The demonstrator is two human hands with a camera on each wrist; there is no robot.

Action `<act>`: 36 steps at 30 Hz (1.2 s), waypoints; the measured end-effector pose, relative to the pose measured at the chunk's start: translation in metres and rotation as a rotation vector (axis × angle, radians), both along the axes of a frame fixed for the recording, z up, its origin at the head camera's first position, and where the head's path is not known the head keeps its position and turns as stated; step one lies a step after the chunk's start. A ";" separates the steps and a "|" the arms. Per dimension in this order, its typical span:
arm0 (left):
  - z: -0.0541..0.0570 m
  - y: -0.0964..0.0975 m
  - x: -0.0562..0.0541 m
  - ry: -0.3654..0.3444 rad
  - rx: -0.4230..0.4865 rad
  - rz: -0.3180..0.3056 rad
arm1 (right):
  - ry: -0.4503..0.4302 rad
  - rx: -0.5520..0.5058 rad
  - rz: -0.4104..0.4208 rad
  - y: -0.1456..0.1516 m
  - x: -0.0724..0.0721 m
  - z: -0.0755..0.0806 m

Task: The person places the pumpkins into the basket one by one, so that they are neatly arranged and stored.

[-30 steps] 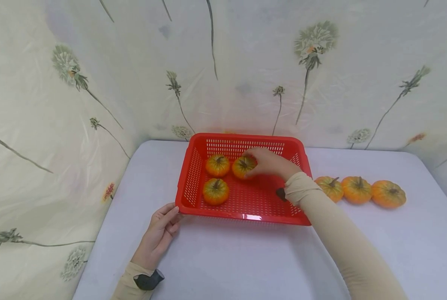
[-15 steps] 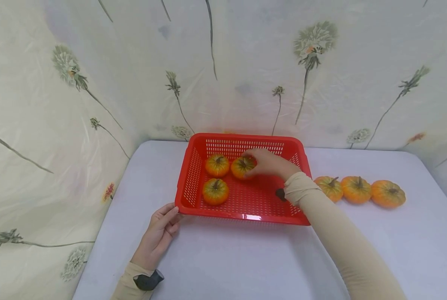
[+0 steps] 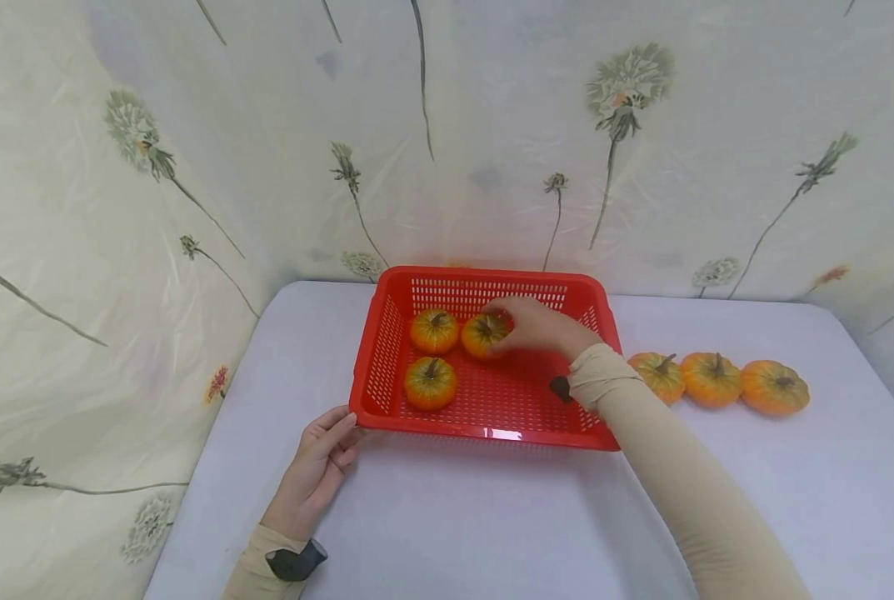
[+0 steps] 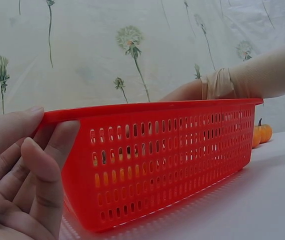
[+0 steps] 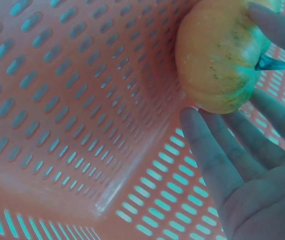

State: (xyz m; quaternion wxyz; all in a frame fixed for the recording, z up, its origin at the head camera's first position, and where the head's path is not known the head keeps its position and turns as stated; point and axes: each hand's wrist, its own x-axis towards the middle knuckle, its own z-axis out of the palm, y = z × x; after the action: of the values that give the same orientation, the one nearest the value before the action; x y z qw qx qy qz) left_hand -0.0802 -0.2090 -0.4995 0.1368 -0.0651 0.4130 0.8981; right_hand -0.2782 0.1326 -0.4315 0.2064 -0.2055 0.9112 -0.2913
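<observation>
Filling basket (image 3: 510, 404): seemingly half done
Pumpkins (image 3: 431, 386): three are lying inside, three outside
Left hand (image 3: 317, 467): pinching rim (image 4: 152, 106)
Right hand (image 3: 542, 326): gripping inside pumpkin (image 3: 478, 337)

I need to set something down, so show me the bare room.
Bare: the table on the near side of the basket, between left hand and right sleeve, and right of that sleeve, nearer than the pumpkin row. Also the basket floor right of its nearest pumpkin. Crowded: the basket's far side, left to middle, with two pumpkins and the right hand.
</observation>
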 end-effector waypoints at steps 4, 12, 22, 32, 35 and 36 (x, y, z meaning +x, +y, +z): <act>0.000 0.000 0.000 0.006 -0.006 0.000 | -0.004 -0.013 -0.006 0.001 0.000 0.003; 0.000 -0.001 0.000 0.007 -0.019 0.002 | -0.002 -0.027 -0.011 0.003 -0.001 0.008; -0.001 -0.001 0.000 0.001 -0.041 0.008 | 0.029 -0.021 -0.016 0.011 0.000 0.023; -0.001 -0.001 0.000 0.006 -0.039 0.001 | 0.070 -0.053 -0.050 0.025 0.008 0.035; -0.001 -0.001 0.000 0.004 -0.034 0.001 | 0.072 -0.065 -0.056 0.030 0.011 0.041; -0.001 -0.001 0.000 0.003 -0.031 0.000 | 0.073 -0.070 -0.057 0.032 0.012 0.044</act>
State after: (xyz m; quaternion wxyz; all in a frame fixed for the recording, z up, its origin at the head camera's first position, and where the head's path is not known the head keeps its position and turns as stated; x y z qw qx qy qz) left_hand -0.0806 -0.2100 -0.5005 0.1352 -0.0660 0.4272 0.8915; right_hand -0.2666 0.1644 -0.3877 0.1574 -0.1972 0.9128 -0.3211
